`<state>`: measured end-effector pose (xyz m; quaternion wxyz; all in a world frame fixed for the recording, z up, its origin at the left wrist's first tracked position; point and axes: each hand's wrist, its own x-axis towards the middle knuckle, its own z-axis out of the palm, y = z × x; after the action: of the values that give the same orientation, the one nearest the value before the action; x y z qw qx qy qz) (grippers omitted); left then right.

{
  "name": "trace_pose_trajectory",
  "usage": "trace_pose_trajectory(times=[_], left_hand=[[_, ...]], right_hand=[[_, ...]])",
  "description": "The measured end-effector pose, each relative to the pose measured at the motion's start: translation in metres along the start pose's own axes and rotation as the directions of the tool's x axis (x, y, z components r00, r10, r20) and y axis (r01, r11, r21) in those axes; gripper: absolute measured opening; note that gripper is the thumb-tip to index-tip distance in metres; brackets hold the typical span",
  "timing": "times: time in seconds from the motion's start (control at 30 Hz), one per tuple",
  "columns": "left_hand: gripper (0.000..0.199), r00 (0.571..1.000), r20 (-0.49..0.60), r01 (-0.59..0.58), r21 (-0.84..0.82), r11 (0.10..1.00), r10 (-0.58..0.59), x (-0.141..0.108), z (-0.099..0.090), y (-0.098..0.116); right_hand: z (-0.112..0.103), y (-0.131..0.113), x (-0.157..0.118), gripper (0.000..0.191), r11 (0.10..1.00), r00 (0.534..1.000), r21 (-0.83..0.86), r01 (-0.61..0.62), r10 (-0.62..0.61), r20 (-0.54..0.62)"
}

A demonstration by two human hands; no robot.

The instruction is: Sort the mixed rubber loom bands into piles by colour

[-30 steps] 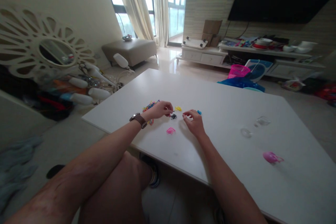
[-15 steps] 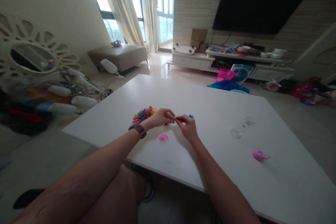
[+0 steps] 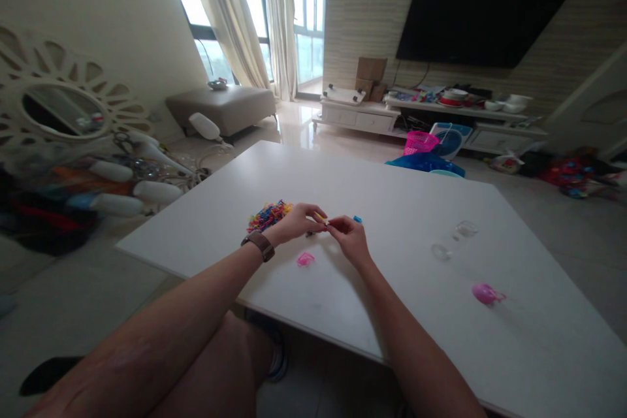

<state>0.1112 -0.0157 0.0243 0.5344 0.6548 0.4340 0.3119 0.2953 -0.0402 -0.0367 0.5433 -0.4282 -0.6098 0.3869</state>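
Over the white table (image 3: pixel 392 294), my left hand (image 3: pixel 298 222) and my right hand (image 3: pixel 350 236) meet fingertip to fingertip. My left hand, with a brown watch on its wrist, pinches a small thin yellow piece (image 3: pixel 319 215). My right hand's fingers are pinched at the same spot; what they grip is too small to make out. A pile of small multicoloured plastic pieces (image 3: pixel 264 214) lies just behind my left hand, partly covered by it. In front sits a little heap of pink pieces (image 3: pixel 305 259). Beyond my right hand lies a small blue piece (image 3: pixel 358 219).
At the right of the table lie a clear container part (image 3: pixel 465 228), a clear ring-like part (image 3: pixel 441 251) and a pink rounded object (image 3: pixel 484 294). A lamp with white shades (image 3: pixel 157 191) stands by the left edge. Past the far edge is a pink basket (image 3: pixel 421 142).
The hands stay together in the same place, with only slight finger movement. A bit more of the yellow piece shows between the fingertips. The things on the table lie as before.
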Motion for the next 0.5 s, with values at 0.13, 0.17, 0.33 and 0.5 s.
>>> trace_pose_trajectory(times=[0.13,0.17,0.33,0.5], left_hand=[[0.037,0.999,-0.018,0.046,-0.075,0.996,-0.048,-0.0011,0.0024,-0.0003],[0.036,0.998,-0.014,0.058,-0.094,0.994,-0.059,-0.001,0.0029,-0.0006],[0.036,0.994,0.035,0.11,-0.199,0.974,-0.105,0.0003,0.004,-0.0042],[0.037,0.986,0.068,0.163,-0.279,0.947,-0.149,0.0002,0.0041,-0.0041]], right_hand=[[-0.0005,-0.0003,-0.0004,0.02,1.0,1.0,-0.025,0.006,-0.005,0.014],[-0.0006,-0.0005,-0.0005,0.02,1.0,1.0,-0.03,0.007,-0.007,0.014],[0.0003,-0.0008,-0.0013,0.022,0.999,1.0,-0.048,0.013,-0.013,0.004],[0.0008,-0.0048,-0.0028,0.016,0.994,0.998,-0.094,0.064,-0.063,0.013]])
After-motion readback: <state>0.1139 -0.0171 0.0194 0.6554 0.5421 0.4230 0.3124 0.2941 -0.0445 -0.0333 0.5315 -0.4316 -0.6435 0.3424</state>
